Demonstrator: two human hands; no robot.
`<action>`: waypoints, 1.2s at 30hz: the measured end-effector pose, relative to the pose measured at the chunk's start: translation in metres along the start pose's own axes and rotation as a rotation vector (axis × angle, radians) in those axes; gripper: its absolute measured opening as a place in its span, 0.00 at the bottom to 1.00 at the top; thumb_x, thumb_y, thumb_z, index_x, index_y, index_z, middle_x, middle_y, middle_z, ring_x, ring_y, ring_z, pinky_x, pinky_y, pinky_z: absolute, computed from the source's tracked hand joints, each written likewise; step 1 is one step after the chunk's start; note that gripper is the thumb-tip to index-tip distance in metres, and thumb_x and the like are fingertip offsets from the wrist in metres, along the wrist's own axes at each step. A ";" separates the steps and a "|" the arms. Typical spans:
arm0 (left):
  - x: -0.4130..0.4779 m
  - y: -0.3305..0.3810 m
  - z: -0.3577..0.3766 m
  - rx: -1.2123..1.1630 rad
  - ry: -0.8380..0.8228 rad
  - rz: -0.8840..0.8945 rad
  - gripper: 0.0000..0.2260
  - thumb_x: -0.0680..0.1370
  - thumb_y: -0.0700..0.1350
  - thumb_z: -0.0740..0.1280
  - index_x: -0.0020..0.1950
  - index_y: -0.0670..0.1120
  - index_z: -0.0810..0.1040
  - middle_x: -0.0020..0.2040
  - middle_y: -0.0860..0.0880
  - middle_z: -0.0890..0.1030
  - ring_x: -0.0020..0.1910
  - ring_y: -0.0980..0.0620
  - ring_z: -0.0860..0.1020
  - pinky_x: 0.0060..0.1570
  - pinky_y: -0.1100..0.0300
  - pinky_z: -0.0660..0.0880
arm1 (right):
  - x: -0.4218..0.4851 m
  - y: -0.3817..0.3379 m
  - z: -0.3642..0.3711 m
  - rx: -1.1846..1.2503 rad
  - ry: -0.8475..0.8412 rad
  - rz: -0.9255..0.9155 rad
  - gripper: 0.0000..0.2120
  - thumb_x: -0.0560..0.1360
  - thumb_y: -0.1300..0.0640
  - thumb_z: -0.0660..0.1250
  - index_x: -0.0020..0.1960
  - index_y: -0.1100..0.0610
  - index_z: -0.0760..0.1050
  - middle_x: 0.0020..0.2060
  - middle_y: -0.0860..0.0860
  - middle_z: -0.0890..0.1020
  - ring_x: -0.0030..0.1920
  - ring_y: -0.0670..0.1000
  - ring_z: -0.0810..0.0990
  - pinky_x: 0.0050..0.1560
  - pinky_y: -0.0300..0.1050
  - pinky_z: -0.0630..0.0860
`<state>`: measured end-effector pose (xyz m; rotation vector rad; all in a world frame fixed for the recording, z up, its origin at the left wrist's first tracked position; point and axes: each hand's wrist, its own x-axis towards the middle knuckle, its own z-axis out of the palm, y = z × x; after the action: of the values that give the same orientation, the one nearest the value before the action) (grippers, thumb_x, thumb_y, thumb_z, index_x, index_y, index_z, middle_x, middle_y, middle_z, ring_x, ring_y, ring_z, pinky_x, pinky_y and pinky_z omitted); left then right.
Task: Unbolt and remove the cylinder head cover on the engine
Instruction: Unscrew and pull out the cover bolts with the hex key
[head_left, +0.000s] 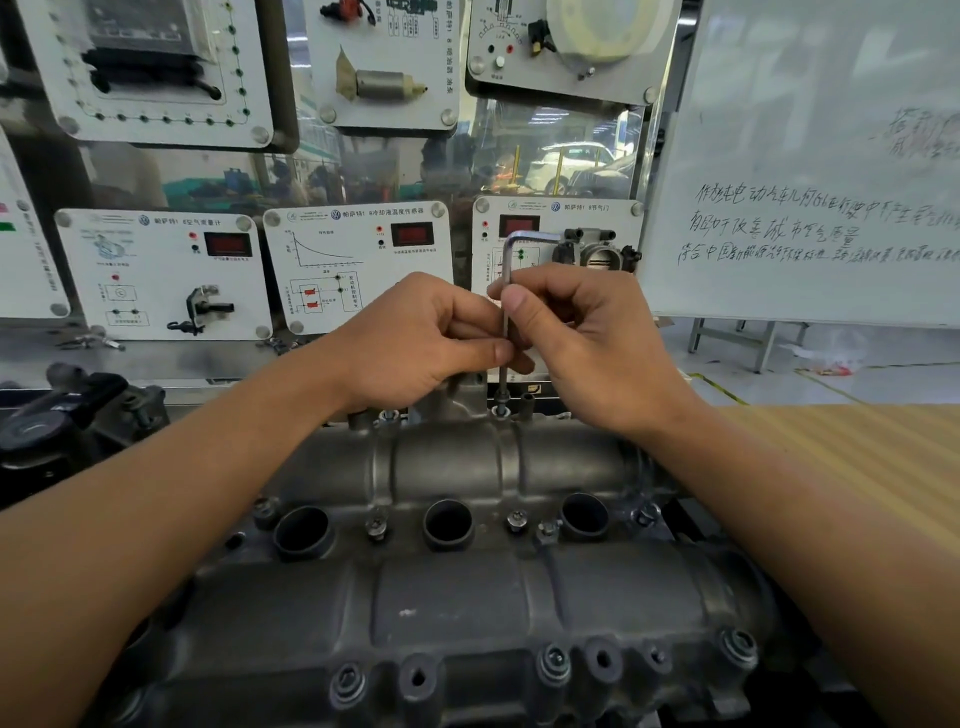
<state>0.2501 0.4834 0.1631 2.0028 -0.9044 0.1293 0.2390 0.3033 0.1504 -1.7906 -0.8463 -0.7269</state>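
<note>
While the left hand (426, 338) and right hand (582, 332) pinch the upright hex key (506, 312) set in a far-edge bolt (500, 410), the cylinder head cover (467, 597) sits on the engine, near bolts (553, 664) seemingly still in.

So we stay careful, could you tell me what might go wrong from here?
The left hand and right hand pinch the hex key on its thin upright shaft; if it tilts, its tip may slip and round the far-edge bolt. Once free, that bolt could roll into an open plug well.
</note>
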 end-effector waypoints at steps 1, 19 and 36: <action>0.001 0.000 0.001 0.008 0.027 0.003 0.09 0.76 0.36 0.71 0.55 0.43 0.84 0.49 0.48 0.87 0.52 0.53 0.85 0.54 0.64 0.79 | 0.000 0.000 0.001 0.009 0.015 -0.003 0.05 0.78 0.61 0.68 0.48 0.56 0.83 0.31 0.48 0.82 0.33 0.43 0.79 0.36 0.36 0.76; 0.003 0.002 0.006 0.094 0.140 0.031 0.11 0.71 0.44 0.76 0.50 0.40 0.84 0.42 0.44 0.86 0.43 0.48 0.85 0.51 0.54 0.82 | 0.002 -0.003 0.000 0.000 0.003 -0.009 0.07 0.80 0.60 0.67 0.48 0.62 0.83 0.29 0.46 0.81 0.30 0.43 0.78 0.33 0.35 0.73; 0.003 0.005 0.007 0.097 0.156 0.031 0.11 0.68 0.47 0.78 0.49 0.45 0.86 0.42 0.44 0.86 0.45 0.43 0.84 0.51 0.48 0.82 | 0.003 -0.004 0.001 0.043 0.041 0.033 0.07 0.76 0.59 0.73 0.45 0.64 0.82 0.35 0.60 0.84 0.36 0.59 0.84 0.37 0.52 0.83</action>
<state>0.2476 0.4747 0.1633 2.0363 -0.8434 0.3483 0.2377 0.3057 0.1547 -1.7415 -0.7977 -0.7164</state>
